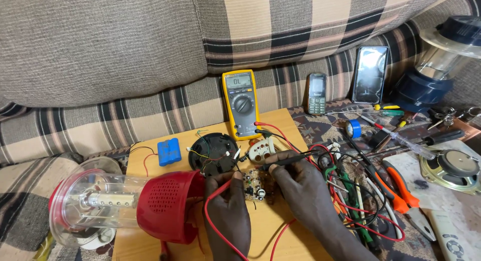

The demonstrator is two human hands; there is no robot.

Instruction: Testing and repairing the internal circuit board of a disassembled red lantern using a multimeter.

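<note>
A small circuit board [255,186] lies on a wooden board [165,238]. My left hand [228,211] pinches the red probe lead [213,198] with its tip down on the circuit board's left edge. My right hand [298,183] holds the black probe [285,161] level above the board's upper right. Both leads run to a yellow multimeter [241,103] that leans against the sofa. A red lantern with a clear cover [125,203] lies on its side to the left of my left hand.
A blue battery pack [169,151], a black round base [214,152] and a white plastic part [260,148] lie on the wooden board. To the right are orange-handled pliers [401,188], blue tape [353,128], screwdrivers, two phones [370,74], a speaker [453,168], a remote and a dark blue lantern [441,60].
</note>
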